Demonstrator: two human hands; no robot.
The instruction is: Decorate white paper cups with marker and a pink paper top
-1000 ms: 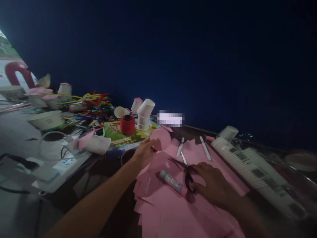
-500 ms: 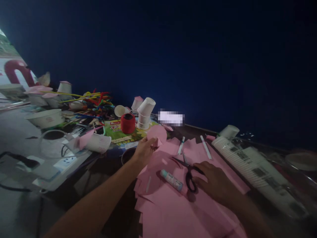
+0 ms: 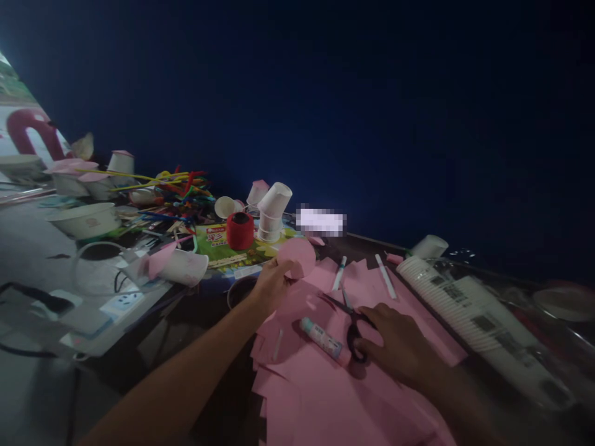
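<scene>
Between its thumb and fingers, my left hand pinches a round pink paper disc by its lower left edge. My right hand has its fingers at the black handles of open scissors, whose blades point up and left over pink paper sheets. Just left of the handles a glue stick lies on the sheets. Two white markers, one on the left and one on the right, rest near the far edge of the paper.
Behind the left hand stand a red yarn roll and stacked paper cups. Colourful pipe cleaners are heaped at the left, near a power strip. Bagged cups lie at the right.
The disc in my left hand has turned to lie flatter to view and shifted slightly right. My right hand and the scissors have moved a little left.
</scene>
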